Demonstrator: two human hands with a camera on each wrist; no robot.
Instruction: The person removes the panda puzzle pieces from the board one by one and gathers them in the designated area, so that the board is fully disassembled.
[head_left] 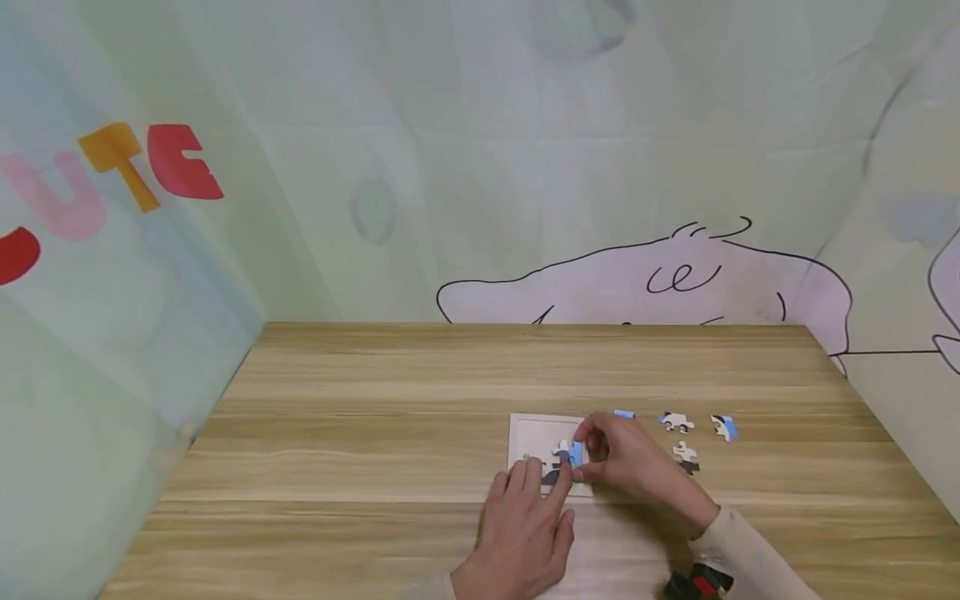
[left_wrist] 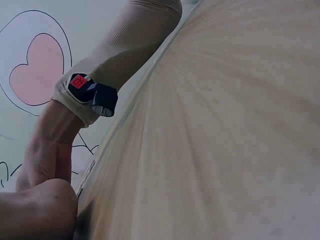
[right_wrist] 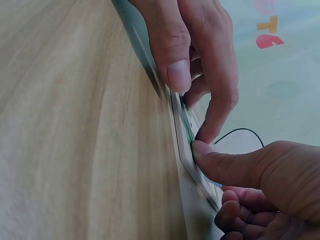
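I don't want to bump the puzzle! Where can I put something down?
The table is bare left of the puzzle tray and behind it, up to the backdrop. Crowded: the tray, where left grip and right grip work, and right of it, around loose pieces.

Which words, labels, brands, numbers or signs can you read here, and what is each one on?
"UTE": big coloured letters on the wall backdrop; a red shape before them is cut off by the picture's edge.
Red label on the black device at the right sleeve: marks show, too small and blurred to read.
Puzzle pieces and puzzle tray: no readable text.
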